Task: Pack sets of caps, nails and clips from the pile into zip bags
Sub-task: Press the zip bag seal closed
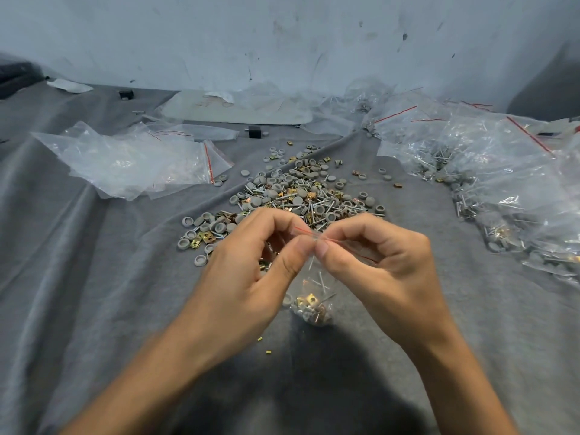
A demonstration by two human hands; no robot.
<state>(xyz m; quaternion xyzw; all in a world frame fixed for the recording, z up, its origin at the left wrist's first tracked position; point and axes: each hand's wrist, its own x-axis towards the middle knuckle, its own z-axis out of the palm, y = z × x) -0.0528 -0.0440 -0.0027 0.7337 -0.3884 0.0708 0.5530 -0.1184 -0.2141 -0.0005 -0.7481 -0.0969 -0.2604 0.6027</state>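
Part-filled zip bag (upright) before pile

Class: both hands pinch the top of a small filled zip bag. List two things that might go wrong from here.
The left hand and right hand pinch the zip bag at its red seal, thumbs together; the seal's ends may stay open, spilling parts. The nails standing tall inside could pierce the thin plastic or catch in the seal.

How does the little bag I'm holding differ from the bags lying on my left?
The held bag hangs from the left hand and right hand, pinched at its top; the left bags lie on the grey cloth. The held bag carries nails and clips at its bottom; the left bags look empty. Both are clear plastic with a red zip line.
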